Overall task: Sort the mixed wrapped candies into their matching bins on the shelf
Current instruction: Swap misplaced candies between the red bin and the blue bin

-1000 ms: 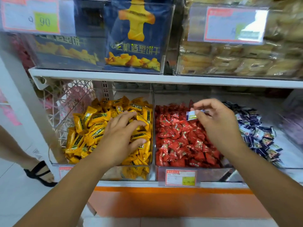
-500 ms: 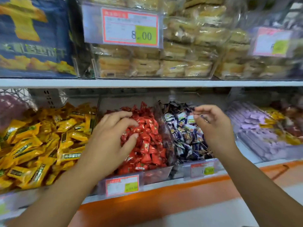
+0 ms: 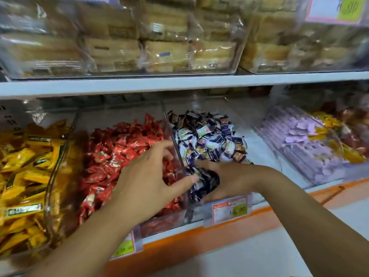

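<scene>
Candies in blue-and-white wrappers (image 3: 211, 140) lie heaped in the middle clear bin, small crinkled pillows, dark blue with white panels and touches of green and orange; the pile sits against the bin's left side, and bare white bin floor (image 3: 257, 152) shows to its right. The right hand (image 3: 233, 176) is low at the front of this bin, knuckles up, index finger and thumb curled round a dark clump of these wrappers; whether the clump is lifted cannot be told. The left hand (image 3: 147, 182) hovers over the red candies (image 3: 123, 152) in the next bin, fingers loosely spread and holding nothing; its thumb reaches across the clear divider (image 3: 173, 140) towards the right hand's clump. Yellow candies (image 3: 26, 166) fill the bin at far left; purple candies (image 3: 299, 140) fill the one to the right, with yellow and red pieces mixed in at its far end. A white shelf edge (image 3: 139, 84) runs close above the bins, leaving a low gap for reaching in; a price tag (image 3: 229, 209) stands just below the right hand, above the orange strip (image 3: 199, 238).
</scene>
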